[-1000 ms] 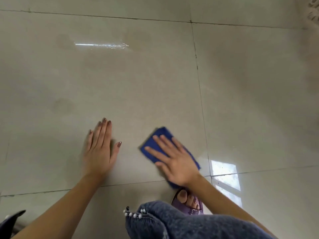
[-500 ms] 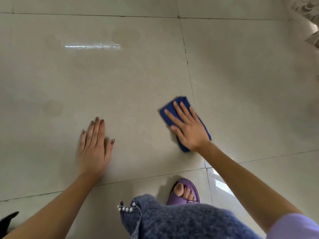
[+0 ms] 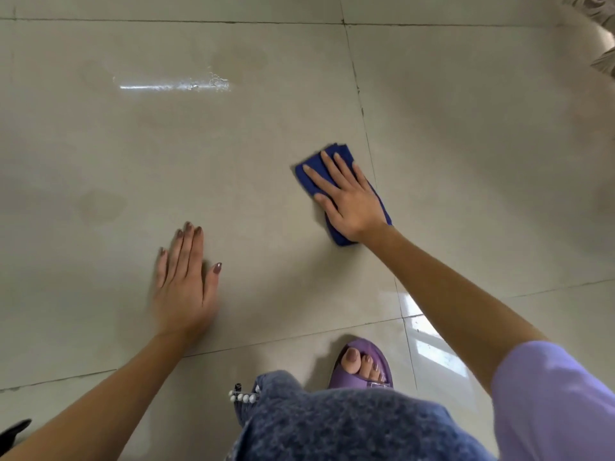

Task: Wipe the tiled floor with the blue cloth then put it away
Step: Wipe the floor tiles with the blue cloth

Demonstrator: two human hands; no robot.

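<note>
A folded blue cloth (image 3: 339, 154) lies on the glossy beige tiled floor (image 3: 233, 144), just left of a grout line. My right hand (image 3: 349, 197) presses flat on top of it with fingers spread, covering most of the cloth. My left hand (image 3: 186, 281) rests palm down on the bare tile to the lower left, fingers together, holding nothing.
Wet streaks and bubbles (image 3: 206, 84) shine on the tile far ahead at the left. My foot in a purple sandal (image 3: 362, 364) and my knee in blue fabric (image 3: 332, 424) are at the bottom. Patterned fabric (image 3: 602, 61) shows at the top right. A dark object (image 3: 15, 430) sits at the bottom left edge.
My right hand has slid the blue cloth away from me and to the right, from beside my foot out towards the grout line. My left hand stays planted on the tile.
</note>
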